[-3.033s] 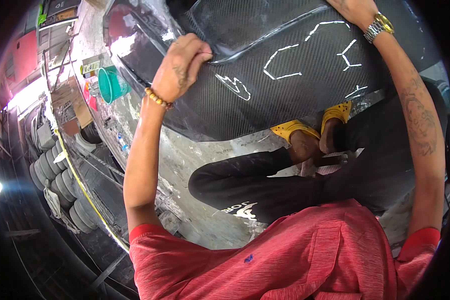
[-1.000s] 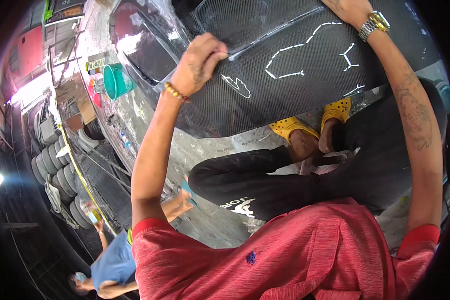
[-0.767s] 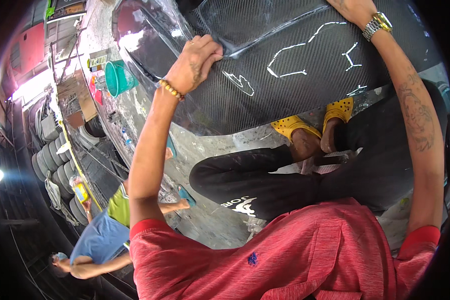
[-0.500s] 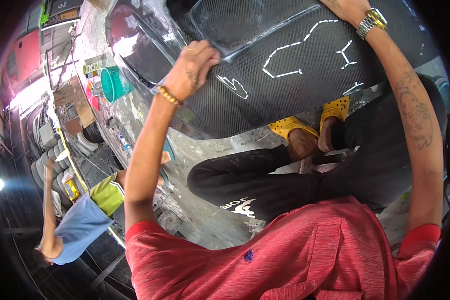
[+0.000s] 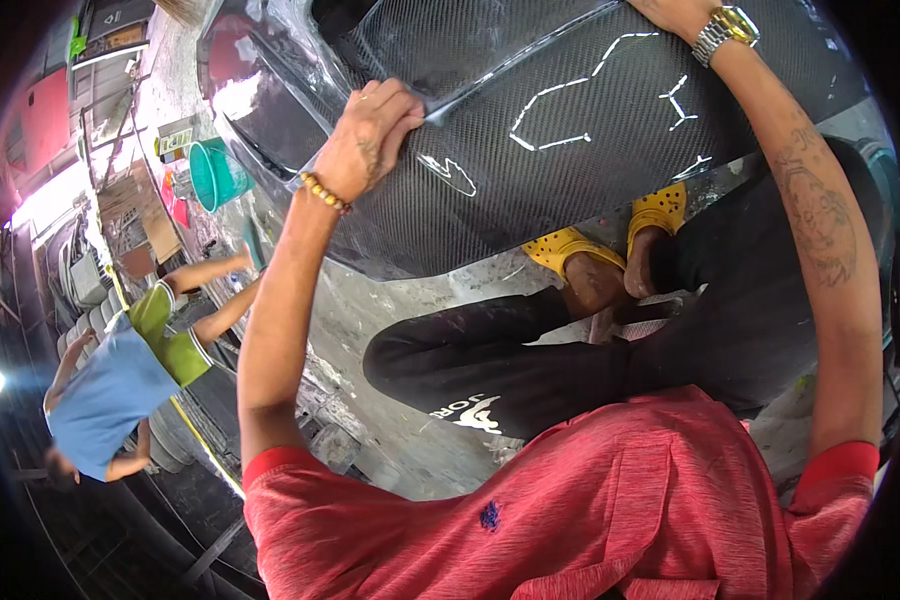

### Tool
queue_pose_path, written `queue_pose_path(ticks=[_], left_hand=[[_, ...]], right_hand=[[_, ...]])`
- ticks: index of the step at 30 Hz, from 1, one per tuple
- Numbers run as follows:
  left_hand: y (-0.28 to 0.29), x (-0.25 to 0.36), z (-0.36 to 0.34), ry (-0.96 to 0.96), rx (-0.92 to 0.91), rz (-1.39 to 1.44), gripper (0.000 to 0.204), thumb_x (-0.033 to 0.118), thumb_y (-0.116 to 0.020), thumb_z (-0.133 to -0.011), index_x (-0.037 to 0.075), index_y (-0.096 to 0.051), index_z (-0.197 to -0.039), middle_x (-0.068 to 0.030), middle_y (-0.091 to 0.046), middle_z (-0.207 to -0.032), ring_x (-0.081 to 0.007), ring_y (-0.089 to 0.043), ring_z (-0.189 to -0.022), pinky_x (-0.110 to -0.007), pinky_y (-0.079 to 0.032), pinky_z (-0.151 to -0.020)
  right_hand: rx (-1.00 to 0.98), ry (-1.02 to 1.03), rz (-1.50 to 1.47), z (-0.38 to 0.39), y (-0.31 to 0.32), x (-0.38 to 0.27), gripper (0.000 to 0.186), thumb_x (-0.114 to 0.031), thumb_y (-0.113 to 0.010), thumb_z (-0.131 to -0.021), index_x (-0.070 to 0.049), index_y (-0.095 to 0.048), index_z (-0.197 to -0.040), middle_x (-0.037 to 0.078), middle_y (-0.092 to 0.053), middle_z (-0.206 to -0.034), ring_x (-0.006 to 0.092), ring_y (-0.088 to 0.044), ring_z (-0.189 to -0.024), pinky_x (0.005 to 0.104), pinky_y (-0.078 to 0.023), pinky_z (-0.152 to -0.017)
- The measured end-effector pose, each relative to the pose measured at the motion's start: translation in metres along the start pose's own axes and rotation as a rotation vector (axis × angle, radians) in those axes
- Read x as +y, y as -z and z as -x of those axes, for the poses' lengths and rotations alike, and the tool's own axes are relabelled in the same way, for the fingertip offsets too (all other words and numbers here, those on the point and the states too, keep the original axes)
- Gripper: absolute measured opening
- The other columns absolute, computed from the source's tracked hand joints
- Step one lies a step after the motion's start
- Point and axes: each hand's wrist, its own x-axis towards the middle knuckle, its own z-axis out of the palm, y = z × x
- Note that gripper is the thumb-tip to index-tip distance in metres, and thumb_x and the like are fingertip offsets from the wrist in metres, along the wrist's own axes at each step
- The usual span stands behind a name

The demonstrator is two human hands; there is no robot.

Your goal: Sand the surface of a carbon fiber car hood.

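Note:
A large dark car body panel with a carbon-fibre weave (image 5: 470, 210) lies before me, marked with several white outlines. A raised, glossy ridge crosses it beside a recessed opening. My left hand (image 5: 375, 130), above a beaded bracelet, is closed with its fingers curled down at the ridge's left end. Whatever is under those fingertips is hidden. Farther right, my right hand (image 5: 675, 15) reaches to the far end of the ridge, below a metal wristwatch (image 5: 727, 36). The upper picture edge cuts off its fingers, so its grip does not show.
A green bucket (image 5: 216, 175) stands on the floor left of the panel, near a red object (image 5: 174, 200). Another person in a blue shirt (image 5: 120, 395) is at the left, beside stacked tires. My feet in yellow clogs (image 5: 560, 245) are under the panel's near edge.
The view has shifted slightly, so the panel sits a little farther left. Both hands stay at the ridge. The other person has stepped and turned, with both legs now showing.

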Motion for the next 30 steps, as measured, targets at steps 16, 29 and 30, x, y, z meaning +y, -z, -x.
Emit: queue_pose_path(ticks=[16, 29, 30], left_hand=[[0.014, -0.010, 0.009, 0.048, 0.001, 0.120, 0.007, 0.000, -0.067, -0.089, -0.001, -0.063, -0.095, -0.0130, -0.062, -0.094, -0.0330, -0.061, -0.091, -0.038, -0.048, -0.084], [0.004, 0.001, 0.001, -0.054, 0.103, 0.037, 0.009, 0.000, -0.067, -0.088, 0.003, -0.063, -0.096, -0.0107, -0.059, -0.094, -0.0317, -0.058, -0.091, -0.039, -0.045, -0.080], [0.003, -0.001, 0.001, -0.007, 0.032, 0.022, 0.009, 0.000, -0.067, -0.088, 0.003, -0.063, -0.096, -0.0107, -0.059, -0.094, -0.0317, -0.058, -0.091, -0.039, -0.045, -0.080]], right_hand=[[-0.048, -0.019, -0.032, 0.000, 0.006, -0.003, 0.060, -0.052, -0.047, -0.104, -0.008, -0.054, -0.143, 0.016, -0.047, -0.154, 0.0358, -0.037, -0.148, 0.0570, -0.023, -0.123], [-0.068, -0.034, -0.027, 0.000, 0.008, -0.004, 0.059, -0.052, -0.047, -0.104, -0.008, -0.054, -0.143, 0.016, -0.046, -0.155, 0.0354, -0.036, -0.148, 0.0562, -0.023, -0.123], [-0.070, -0.040, -0.026, 0.000, 0.007, -0.004, 0.059, -0.052, -0.047, -0.104, -0.008, -0.054, -0.143, 0.016, -0.046, -0.155, 0.0354, -0.036, -0.148, 0.0562, -0.023, -0.123]])
